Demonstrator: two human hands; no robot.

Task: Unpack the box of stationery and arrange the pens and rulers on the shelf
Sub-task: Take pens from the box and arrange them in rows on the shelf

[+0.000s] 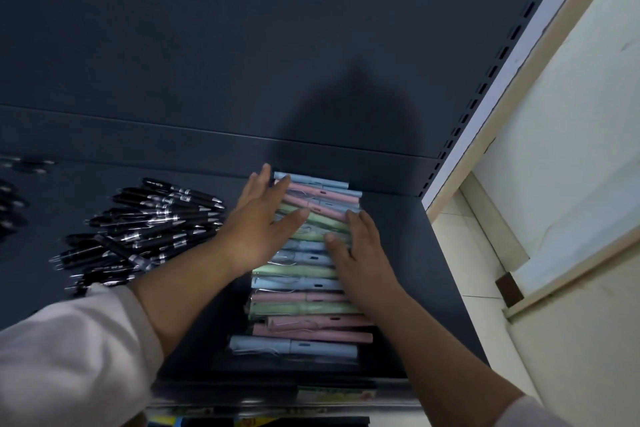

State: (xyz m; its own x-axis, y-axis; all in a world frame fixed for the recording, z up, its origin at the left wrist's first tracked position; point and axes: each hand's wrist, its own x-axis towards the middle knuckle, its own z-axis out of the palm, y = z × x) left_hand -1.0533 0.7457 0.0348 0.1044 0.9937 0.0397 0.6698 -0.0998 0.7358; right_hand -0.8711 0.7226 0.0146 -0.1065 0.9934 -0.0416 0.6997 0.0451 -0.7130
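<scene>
Your left hand (258, 218) lies flat on the far left part of the pastel pens (304, 308). Its fingers are straight and spread, with the fingertips reaching the farthest blue pen. The thumb points right across a green pen.

Your right hand (360, 263) lies flat on the right side of the same row, nearer to you than the left hand. Its fingers are straight and close together. The thumb points left across the pens. Neither hand grips or pinches a pen.

The pastel pens lie on the shelf (391, 288), at its right end. They form one row that runs from the back panel (207, 45) toward the front edge. Each pen lies crosswise, left to right, and touches the next. The colours are blue, pink and green. Several pens show a clear wrapper.

The black pens (149, 229) lie in a loose pile on the same shelf, just left of your left forearm, tips pointing right. A second group of dark pens (10, 204) lies at the far left edge; it is blurred.

A slotted upright (485, 87) bounds the shelf on the right. A light sleeve (69, 350) covers your left upper arm.
</scene>
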